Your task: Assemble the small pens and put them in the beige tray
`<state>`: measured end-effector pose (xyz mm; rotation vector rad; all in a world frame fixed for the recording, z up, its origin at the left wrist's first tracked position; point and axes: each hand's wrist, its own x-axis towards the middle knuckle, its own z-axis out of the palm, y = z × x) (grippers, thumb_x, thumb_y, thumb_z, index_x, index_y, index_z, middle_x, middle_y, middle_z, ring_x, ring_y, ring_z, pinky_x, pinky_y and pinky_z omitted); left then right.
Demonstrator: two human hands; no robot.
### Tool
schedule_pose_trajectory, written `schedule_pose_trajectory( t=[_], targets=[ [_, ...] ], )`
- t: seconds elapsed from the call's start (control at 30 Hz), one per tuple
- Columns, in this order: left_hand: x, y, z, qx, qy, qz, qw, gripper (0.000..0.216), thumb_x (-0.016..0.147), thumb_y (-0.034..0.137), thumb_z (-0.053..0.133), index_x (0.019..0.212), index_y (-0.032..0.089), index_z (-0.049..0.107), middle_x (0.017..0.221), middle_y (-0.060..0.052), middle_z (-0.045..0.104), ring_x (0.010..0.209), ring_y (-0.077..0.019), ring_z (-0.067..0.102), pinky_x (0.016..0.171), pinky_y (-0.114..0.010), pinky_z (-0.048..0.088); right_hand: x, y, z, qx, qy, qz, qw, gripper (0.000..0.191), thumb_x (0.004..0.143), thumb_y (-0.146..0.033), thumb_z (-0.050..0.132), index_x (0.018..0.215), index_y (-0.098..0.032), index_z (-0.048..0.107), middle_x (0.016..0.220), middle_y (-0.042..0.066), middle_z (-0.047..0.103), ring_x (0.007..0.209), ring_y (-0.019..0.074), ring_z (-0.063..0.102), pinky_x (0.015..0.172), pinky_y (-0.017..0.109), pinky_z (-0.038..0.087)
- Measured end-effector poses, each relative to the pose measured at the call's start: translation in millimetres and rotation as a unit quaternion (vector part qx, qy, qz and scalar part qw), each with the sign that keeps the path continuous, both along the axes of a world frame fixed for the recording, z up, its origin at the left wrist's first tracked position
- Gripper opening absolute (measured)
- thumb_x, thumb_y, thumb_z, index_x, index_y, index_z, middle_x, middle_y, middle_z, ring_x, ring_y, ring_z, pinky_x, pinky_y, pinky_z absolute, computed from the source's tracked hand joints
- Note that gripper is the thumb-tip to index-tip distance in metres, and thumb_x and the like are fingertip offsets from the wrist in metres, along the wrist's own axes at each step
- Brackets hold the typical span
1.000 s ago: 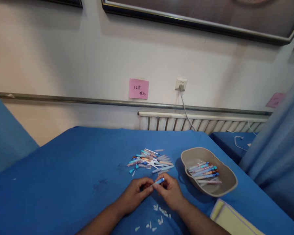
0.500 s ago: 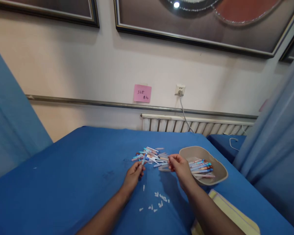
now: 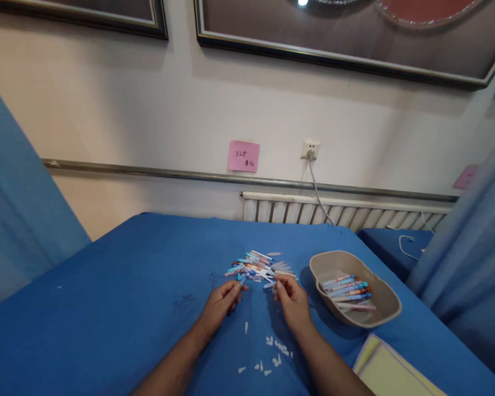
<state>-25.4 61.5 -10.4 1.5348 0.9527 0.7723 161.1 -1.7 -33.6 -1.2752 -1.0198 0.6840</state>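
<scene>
many slim plastic pens [image 3: 258, 268] beside left hand [image 3: 220, 301], right hand [image 3: 292, 301]

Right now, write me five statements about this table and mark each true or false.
1. The beige tray holds pens. True.
2. The left hand rests inside the tray. False: it is at the loose pen pile on the blue cloth.
3. The right hand is nearer the tray than the left hand. True.
4. The small white bits lie in the tray. False: they lie on the cloth.
5. A pink note is stuck on the wall. True.
</scene>
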Motion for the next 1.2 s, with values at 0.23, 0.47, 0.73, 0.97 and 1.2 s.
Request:
schedule_pose_trajectory(
  t=[0.23, 0.47, 0.73, 0.97, 1.2],
  targets=[
    [8.2, -10.4, 5.5, 0.102, 0.079, -0.065, 0.99, 0.036, 0.084, 0.046, 0.046, 0.074, 0.016, 0.063, 0.062, 0.002, 0.052, 0.06, -0.0129, 0.046, 0.057, -0.022, 0.037, -16.3, -21.7, 25.3, 0.105, -0.203, 0.073, 0.971, 0.032, 0.089, -0.024, 0.043, 0.117, -0.026, 0.059, 0.102, 0.007, 0.063, 0.095, 0.0183, 0.058, 0.084, 0.031, 0.046],
    [7.5, -24.3, 14.1, 0.154, 0.125, -0.111, 0.974, 0.034, 0.087, 0.041, 0.042, 0.074, 0.016, 0.062, 0.069, 0.001, 0.058, 0.067, -0.0139, 0.05, 0.064, -0.022, 0.039, -18.9, -18.9, 6.4, 0.057, -0.122, 0.059, 0.989, 0.017, 0.085, -0.03, 0.051, 0.091, -0.021, 0.064, 0.08, 0.003, 0.064, 0.065, 0.0145, 0.06, 0.064, 0.026, 0.049],
    [-3.6, -10.3, 7.5, 0.199, 0.201, -0.057, 0.958, 0.031, 0.084, 0.043, 0.047, 0.084, 0.017, 0.065, 0.075, -0.001, 0.063, 0.071, -0.0172, 0.056, 0.063, -0.024, 0.04, -13.3, -11.5, 2.7, -0.009, 0.041, 0.063, 0.997, 0.031, 0.08, -0.047, 0.056, 0.075, -0.017, 0.061, 0.062, 0.0, 0.06, 0.056, 0.0134, 0.055, 0.057, 0.025, 0.044],
    [-19.1, 24.5, -4.7, 0.241, 0.383, 0.088, 0.887, 0.031, 0.083, 0.031, 0.049, 0.11, 0.022, 0.062, 0.102, -0.007, 0.065, 0.091, -0.0214, 0.06, 0.077, -0.028, 0.041, -10.8, 0.7, -14.1, -0.05, 0.048, 0.07, 0.995, 0.038, 0.075, -0.055, 0.057, 0.072, -0.016, 0.058, 0.066, 0.002, 0.063, 0.047, 0.0108, 0.052, 0.049, 0.023, 0.04],
    [-14.9, 20.9, -4.1, 0.259, 0.358, 0.081, 0.893, 0.033, 0.081, 0.03, 0.05, 0.112, 0.026, 0.063, 0.098, -0.006, 0.065, 0.088, -0.0229, 0.06, 0.076, -0.03, 0.042, -17.4, -2.1, -12.6, -0.05, 0.023, 0.109, 0.993, 0.034, 0.076, -0.051, 0.058, 0.07, -0.017, 0.058, 0.062, 0.0, 0.061, 0.047, 0.0112, 0.053, 0.048, 0.023, 0.041]
  ],
)
